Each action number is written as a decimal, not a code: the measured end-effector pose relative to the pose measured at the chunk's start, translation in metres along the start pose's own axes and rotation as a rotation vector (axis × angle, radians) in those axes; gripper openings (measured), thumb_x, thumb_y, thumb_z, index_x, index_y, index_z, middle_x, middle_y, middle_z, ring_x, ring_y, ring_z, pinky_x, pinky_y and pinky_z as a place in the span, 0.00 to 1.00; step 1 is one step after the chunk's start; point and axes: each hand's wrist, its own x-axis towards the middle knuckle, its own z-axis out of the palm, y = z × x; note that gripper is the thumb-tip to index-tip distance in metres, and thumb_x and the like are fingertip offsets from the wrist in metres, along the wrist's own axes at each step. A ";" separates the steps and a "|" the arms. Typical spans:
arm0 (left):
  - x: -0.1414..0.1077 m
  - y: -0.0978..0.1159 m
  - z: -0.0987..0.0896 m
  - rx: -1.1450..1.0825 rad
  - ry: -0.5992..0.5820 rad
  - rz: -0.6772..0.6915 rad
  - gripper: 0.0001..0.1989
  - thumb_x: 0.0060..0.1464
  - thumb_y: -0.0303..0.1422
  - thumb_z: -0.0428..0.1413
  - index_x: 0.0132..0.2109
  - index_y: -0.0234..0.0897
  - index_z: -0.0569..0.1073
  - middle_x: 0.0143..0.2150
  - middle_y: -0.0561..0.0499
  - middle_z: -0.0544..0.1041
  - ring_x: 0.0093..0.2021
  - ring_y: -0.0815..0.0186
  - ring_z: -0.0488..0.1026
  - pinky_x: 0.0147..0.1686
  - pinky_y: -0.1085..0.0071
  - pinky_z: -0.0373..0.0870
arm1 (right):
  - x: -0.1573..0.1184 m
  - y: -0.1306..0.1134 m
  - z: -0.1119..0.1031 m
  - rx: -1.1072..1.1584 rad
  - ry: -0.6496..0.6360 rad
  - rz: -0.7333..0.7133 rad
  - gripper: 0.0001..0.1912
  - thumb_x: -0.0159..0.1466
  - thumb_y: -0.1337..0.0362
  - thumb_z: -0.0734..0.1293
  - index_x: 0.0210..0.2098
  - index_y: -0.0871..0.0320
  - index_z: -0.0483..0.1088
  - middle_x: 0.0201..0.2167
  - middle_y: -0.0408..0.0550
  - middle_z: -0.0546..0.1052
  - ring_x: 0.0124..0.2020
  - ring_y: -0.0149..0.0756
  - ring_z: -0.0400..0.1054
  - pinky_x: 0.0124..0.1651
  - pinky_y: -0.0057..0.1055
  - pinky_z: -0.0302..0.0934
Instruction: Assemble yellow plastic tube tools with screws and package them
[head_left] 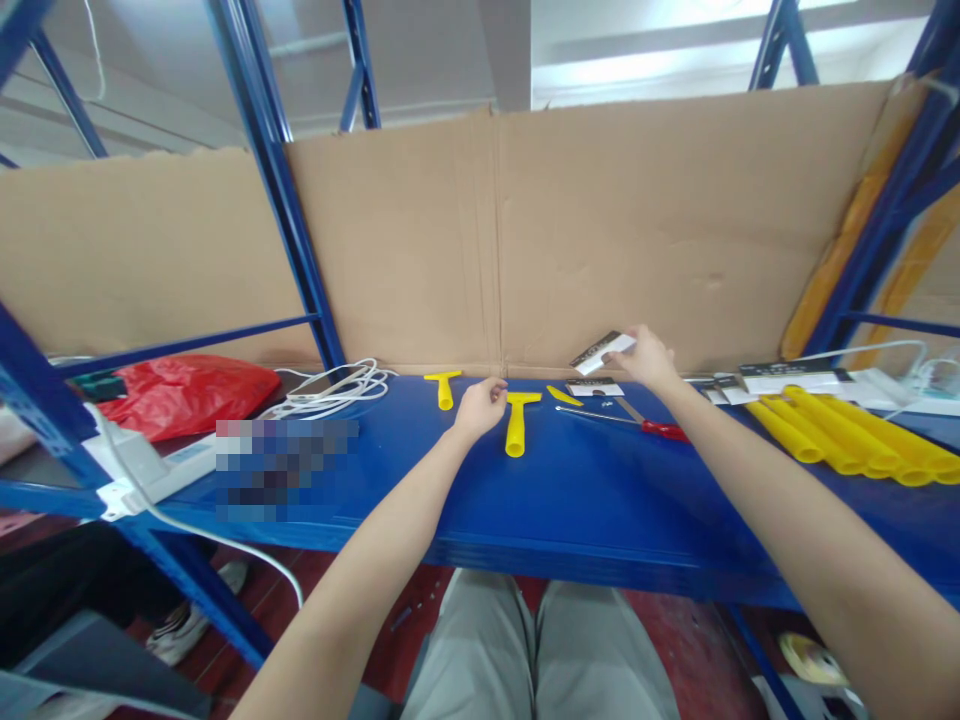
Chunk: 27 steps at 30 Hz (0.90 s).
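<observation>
My right hand [646,354] is closed on a black-and-white packet [602,351], held tilted above the back of the blue shelf. Another such packet [595,388] lies beneath it. My left hand [484,405] has its fingers curled, just left of a yellow T-shaped piece [515,428]; whatever it may hold is too small to make out. Further left stands a second yellow T-shaped piece [445,391]. Between my hands lie a small yellow strip [564,396], a thin metal rod [592,413] and a red-handled tool [664,431].
Several yellow tubes [862,435] and more packets [789,378] lie on the right. White cables [341,390], a red plastic bag [191,392] and a white power strip [176,468] are at left. Cardboard [600,220] stands behind the blue shelf [585,500]. A person's shoe [178,636] shows lower left.
</observation>
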 end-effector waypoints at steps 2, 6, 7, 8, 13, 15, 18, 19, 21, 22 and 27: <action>-0.002 0.003 0.001 0.028 -0.039 -0.034 0.12 0.56 0.30 0.54 0.47 0.35 0.74 0.39 0.47 0.80 0.41 0.62 0.76 0.43 0.71 0.70 | -0.001 0.002 -0.006 0.063 0.027 -0.057 0.24 0.52 0.58 0.69 0.47 0.57 0.64 0.47 0.58 0.73 0.50 0.52 0.66 0.49 0.50 0.58; 0.000 0.007 -0.002 0.084 -0.115 -0.128 0.17 0.56 0.33 0.54 0.53 0.33 0.71 0.42 0.45 0.79 0.46 0.60 0.76 0.45 0.69 0.69 | -0.011 0.002 -0.020 0.206 0.034 -0.144 0.25 0.48 0.60 0.71 0.44 0.56 0.64 0.40 0.53 0.75 0.42 0.48 0.69 0.44 0.43 0.62; 0.001 0.007 -0.004 0.093 -0.135 -0.156 0.18 0.57 0.33 0.54 0.53 0.32 0.70 0.43 0.44 0.79 0.46 0.59 0.75 0.44 0.70 0.69 | -0.015 0.001 -0.024 0.240 0.031 -0.141 0.26 0.46 0.61 0.72 0.43 0.56 0.64 0.38 0.52 0.75 0.40 0.47 0.70 0.43 0.42 0.63; 0.003 0.007 -0.005 0.101 -0.158 -0.179 0.19 0.57 0.33 0.54 0.54 0.31 0.69 0.44 0.43 0.79 0.46 0.59 0.75 0.44 0.70 0.69 | -0.018 0.000 -0.027 0.275 0.029 -0.130 0.26 0.45 0.61 0.73 0.42 0.56 0.64 0.35 0.50 0.75 0.39 0.45 0.70 0.42 0.41 0.63; 0.006 0.012 -0.013 0.156 -0.269 -0.233 0.26 0.57 0.40 0.54 0.58 0.29 0.66 0.48 0.39 0.77 0.48 0.57 0.75 0.42 0.70 0.69 | -0.032 -0.008 -0.040 0.541 0.021 0.039 0.27 0.41 0.62 0.76 0.37 0.55 0.61 0.28 0.44 0.73 0.34 0.41 0.71 0.39 0.38 0.65; 0.004 0.018 -0.015 0.156 -0.351 -0.274 0.31 0.55 0.46 0.54 0.59 0.28 0.64 0.47 0.38 0.77 0.42 0.57 0.77 0.35 0.71 0.70 | -0.038 -0.014 -0.044 0.680 -0.013 0.122 0.23 0.44 0.63 0.74 0.35 0.55 0.60 0.28 0.43 0.72 0.33 0.39 0.71 0.38 0.36 0.65; 0.001 0.030 -0.015 0.170 -0.490 -0.337 0.39 0.51 0.53 0.54 0.60 0.26 0.63 0.46 0.35 0.78 0.33 0.57 0.79 0.27 0.71 0.69 | -0.050 -0.024 -0.048 0.871 -0.076 0.204 0.15 0.50 0.66 0.71 0.32 0.55 0.60 0.26 0.42 0.72 0.31 0.35 0.72 0.38 0.33 0.66; 0.001 0.033 -0.014 0.206 -0.518 -0.345 0.41 0.50 0.54 0.55 0.60 0.24 0.63 0.47 0.34 0.77 0.34 0.56 0.79 0.27 0.70 0.69 | -0.054 -0.027 -0.049 0.922 -0.096 0.225 0.13 0.51 0.67 0.70 0.32 0.55 0.61 0.25 0.41 0.72 0.30 0.34 0.72 0.38 0.32 0.66; 0.002 0.038 -0.009 0.260 -0.515 -0.339 0.42 0.49 0.56 0.54 0.60 0.23 0.63 0.48 0.33 0.77 0.37 0.54 0.79 0.30 0.70 0.71 | -0.064 -0.031 -0.047 0.998 -0.126 0.265 0.12 0.52 0.70 0.69 0.32 0.55 0.62 0.24 0.40 0.73 0.29 0.32 0.72 0.37 0.31 0.66; 0.002 0.039 -0.006 0.282 -0.502 -0.334 0.40 0.49 0.55 0.54 0.58 0.24 0.66 0.48 0.34 0.77 0.40 0.54 0.78 0.32 0.70 0.71 | -0.068 -0.033 -0.045 1.025 -0.140 0.283 0.12 0.51 0.71 0.69 0.32 0.55 0.63 0.24 0.40 0.73 0.29 0.32 0.73 0.36 0.30 0.66; 0.008 0.034 0.016 0.239 -0.348 -0.374 0.24 0.48 0.43 0.60 0.49 0.36 0.74 0.49 0.41 0.78 0.49 0.56 0.75 0.40 0.74 0.70 | -0.087 -0.035 -0.028 1.115 -0.208 0.360 0.12 0.50 0.70 0.70 0.32 0.55 0.65 0.25 0.39 0.75 0.30 0.31 0.73 0.35 0.28 0.64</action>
